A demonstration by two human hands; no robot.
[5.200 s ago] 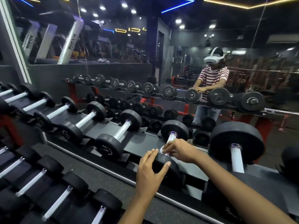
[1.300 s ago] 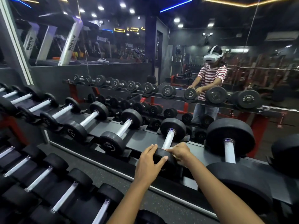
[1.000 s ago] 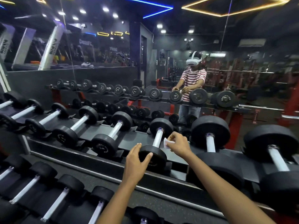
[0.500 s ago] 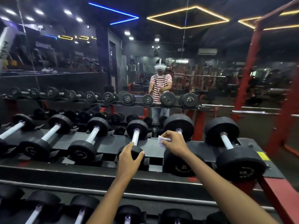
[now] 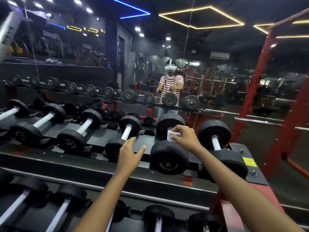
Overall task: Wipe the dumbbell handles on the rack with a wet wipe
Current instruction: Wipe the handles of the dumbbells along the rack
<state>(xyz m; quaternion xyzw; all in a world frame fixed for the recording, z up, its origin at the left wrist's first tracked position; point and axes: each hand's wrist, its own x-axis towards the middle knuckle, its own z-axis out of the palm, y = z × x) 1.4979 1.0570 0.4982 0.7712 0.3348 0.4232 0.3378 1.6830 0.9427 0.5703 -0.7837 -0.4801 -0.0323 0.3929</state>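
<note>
Above second dumbbell from rack's right end (image 5: 168,159): white wet wipe (image 5: 172,136) pinched by right hand (image 5: 185,138). Left of it, left hand (image 5: 130,153) held open, empty.

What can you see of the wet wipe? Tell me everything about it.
The wet wipe is a small white sheet, soft and crumpled, folded into a wad. The right hand pinches it from above, fingers covering its right part. It sits over the handle of the second dumbbell from the right on the top shelf, between the two black heads. Whether it touches the handle is hidden.
</note>
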